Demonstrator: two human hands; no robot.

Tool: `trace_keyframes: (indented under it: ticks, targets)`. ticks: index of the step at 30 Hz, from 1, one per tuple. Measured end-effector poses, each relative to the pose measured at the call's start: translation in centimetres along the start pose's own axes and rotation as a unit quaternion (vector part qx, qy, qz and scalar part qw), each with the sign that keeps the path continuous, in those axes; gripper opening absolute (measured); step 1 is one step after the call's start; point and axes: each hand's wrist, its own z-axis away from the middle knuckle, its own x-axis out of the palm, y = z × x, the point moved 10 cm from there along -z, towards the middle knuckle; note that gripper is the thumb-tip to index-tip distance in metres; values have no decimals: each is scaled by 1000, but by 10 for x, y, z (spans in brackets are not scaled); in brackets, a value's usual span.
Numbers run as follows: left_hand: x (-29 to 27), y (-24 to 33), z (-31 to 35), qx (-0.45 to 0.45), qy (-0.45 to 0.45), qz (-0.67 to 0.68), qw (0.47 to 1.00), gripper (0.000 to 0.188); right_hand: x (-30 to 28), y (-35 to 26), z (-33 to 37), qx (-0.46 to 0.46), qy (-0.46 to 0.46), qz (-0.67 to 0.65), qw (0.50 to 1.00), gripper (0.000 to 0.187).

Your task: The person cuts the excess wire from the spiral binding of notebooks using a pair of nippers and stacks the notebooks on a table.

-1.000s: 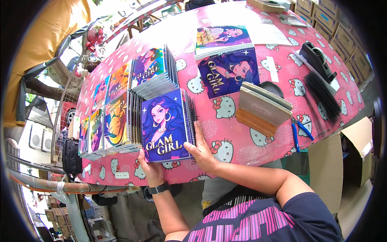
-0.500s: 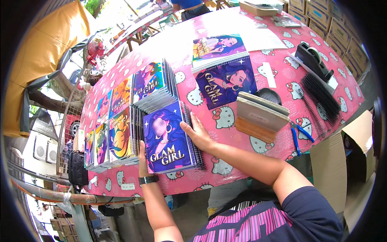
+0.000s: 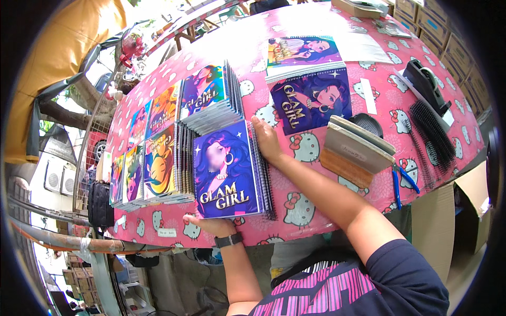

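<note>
A stack of spiral notebooks (image 3: 226, 176) with purple covers of a long-haired figure stands in front of me. My right hand (image 3: 267, 141) lies flat along the stack's right, coil-bound side, fingers stretched out. At the near edge my left hand (image 3: 212, 226) is held low, palm against the stack's bottom, fingers extended; part of it is hidden below the covers. Just left and behind stand more stacks of notebooks (image 3: 159, 152) with orange, yellow and multicoloured covers. Farther right lie a purple notebook (image 3: 316, 100) and a stack with a multicoloured cover (image 3: 305, 51).
On the pink patterned tablecloth (image 3: 295, 158) to the right stand a wood-and-grey block (image 3: 356, 150), blue-handled pliers (image 3: 401, 184), black brushes (image 3: 432, 134) and a tape dispenser (image 3: 426, 84). Cardboard boxes (image 3: 461, 58) are piled beyond. A black bag (image 3: 100, 205) hangs at the left edge.
My left hand has moved from the stack's left side to its near edge. My right hand has shifted slightly up along the right side. The view has turned a little.
</note>
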Motion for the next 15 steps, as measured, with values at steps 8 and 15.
trace_keyframes:
  ticks: [8,15]
  targets:
    - [-5,1,1,-26,-12,66,997,90,3,-14,11,16,-16,-2,1000,52]
    - [-8,2,11,14,-2,27,1000,85,13,-12,25,-6,-61,-29,998,51]
